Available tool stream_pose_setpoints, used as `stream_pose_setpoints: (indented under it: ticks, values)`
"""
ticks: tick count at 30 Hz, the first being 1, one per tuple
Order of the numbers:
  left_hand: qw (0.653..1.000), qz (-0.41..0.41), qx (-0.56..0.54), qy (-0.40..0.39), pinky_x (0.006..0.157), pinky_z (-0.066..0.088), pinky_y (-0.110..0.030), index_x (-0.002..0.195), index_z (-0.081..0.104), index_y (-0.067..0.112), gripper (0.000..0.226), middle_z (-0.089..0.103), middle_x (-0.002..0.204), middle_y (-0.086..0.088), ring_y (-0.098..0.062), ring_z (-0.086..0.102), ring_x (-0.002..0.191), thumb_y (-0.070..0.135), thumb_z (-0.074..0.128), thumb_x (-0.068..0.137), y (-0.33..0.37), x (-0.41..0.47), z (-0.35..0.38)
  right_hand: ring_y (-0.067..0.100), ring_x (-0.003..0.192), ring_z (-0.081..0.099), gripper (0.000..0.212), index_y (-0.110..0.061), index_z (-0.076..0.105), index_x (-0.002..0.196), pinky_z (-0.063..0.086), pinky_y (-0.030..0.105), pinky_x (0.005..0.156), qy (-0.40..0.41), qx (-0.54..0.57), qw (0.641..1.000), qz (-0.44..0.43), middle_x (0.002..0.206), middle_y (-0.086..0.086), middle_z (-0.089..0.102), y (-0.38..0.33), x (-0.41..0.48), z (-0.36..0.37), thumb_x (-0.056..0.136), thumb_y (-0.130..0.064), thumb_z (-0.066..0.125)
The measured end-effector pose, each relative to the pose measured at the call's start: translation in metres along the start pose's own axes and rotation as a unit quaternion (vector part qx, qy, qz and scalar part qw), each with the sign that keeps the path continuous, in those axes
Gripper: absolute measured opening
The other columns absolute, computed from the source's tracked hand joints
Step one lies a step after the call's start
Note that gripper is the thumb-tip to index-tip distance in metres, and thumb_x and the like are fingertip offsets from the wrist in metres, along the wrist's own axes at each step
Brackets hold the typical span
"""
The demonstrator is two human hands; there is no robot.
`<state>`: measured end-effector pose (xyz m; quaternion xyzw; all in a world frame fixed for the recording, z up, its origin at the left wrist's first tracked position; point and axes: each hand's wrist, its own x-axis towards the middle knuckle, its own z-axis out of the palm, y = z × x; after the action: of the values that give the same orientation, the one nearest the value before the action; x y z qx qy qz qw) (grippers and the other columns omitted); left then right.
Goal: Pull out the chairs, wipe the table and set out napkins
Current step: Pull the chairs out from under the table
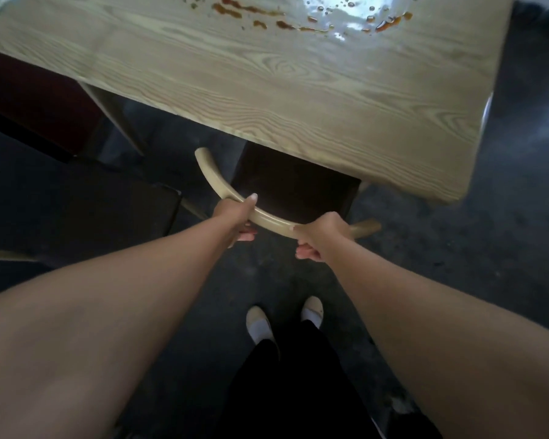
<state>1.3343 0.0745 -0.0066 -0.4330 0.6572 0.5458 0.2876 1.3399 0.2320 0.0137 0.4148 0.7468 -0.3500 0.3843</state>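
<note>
Forearms point(133, 299) lead to left hand point(235, 217) and right hand point(322, 234), fingers point(246, 237) curled round the chair rail point(273, 220); chair-pulling step, likely needing next a rearward draw from under the bench point(298, 99)

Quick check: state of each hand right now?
Left hand: grips the chair's curved backrest.
Right hand: grips the same backrest.

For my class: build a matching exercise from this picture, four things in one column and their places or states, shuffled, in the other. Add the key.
1. curved chair back
2. dark chair seat
3. brown spill
4. pale shoes

A. on the dark floor
B. partly under the table
C. on the table's far part
D. gripped by left hand and right hand

Pairs: 1-D, 2-B, 3-C, 4-A
</note>
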Motion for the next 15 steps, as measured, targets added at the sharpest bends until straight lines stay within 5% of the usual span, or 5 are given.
stream_pose_setpoints:
  ticks: [2, 5, 11, 15]
  values:
    - [1.000, -0.007, -0.001, -0.005, 0.074, 0.060, -0.039, 0.114, 0.057, 0.002, 0.040, 0.071, 0.099, -0.016, -0.027, 0.072, 0.084, 0.036, 0.060, 0.093, 0.002, 0.004, 0.004, 0.022, 0.064, 0.073, 0.040, -0.001, 0.064, 0.098, 0.048, 0.020, 0.036, -0.065, 0.161, 0.978, 0.115, 0.083, 0.011, 0.073, -0.003, -0.005, 0.001, 0.086, -0.039, 0.070]
    - [1.000, -0.024, -0.020, 0.000, 0.073, 0.061, -0.040, 0.111, 0.056, 0.002, 0.034, 0.071, 0.100, -0.017, -0.028, 0.072, 0.083, 0.031, 0.061, 0.094, 0.004, 0.008, 0.009, 0.027, 0.072, 0.074, 0.058, 0.000, 0.057, 0.108, 0.061, 0.031, 0.060, -0.133, 0.244, 0.942, 0.186, 0.094, 0.018, 0.072, -0.004, -0.006, 0.008, 0.081, -0.050, 0.072]
    - [0.995, -0.049, -0.084, -0.010, 0.057, 0.059, -0.037, 0.098, 0.057, 0.003, 0.015, 0.067, 0.090, -0.015, -0.026, 0.069, 0.078, 0.014, 0.064, 0.092, 0.009, 0.021, 0.010, 0.033, 0.114, 0.061, 0.036, 0.000, 0.055, 0.121, 0.056, 0.040, 0.091, -0.144, 0.542, 0.792, 0.241, 0.124, 0.016, 0.061, -0.019, 0.004, 0.015, 0.088, -0.009, 0.068]
    - [0.991, -0.050, -0.125, -0.005, 0.065, 0.061, -0.043, 0.098, 0.057, 0.000, 0.015, 0.067, 0.094, -0.018, -0.030, 0.070, 0.084, 0.010, 0.064, 0.090, 0.014, 0.025, 0.012, 0.036, 0.116, 0.058, 0.031, -0.002, 0.054, 0.120, 0.054, 0.042, 0.093, -0.133, 0.547, 0.794, 0.230, 0.125, 0.018, 0.055, -0.028, 0.007, 0.013, 0.091, -0.006, 0.063]
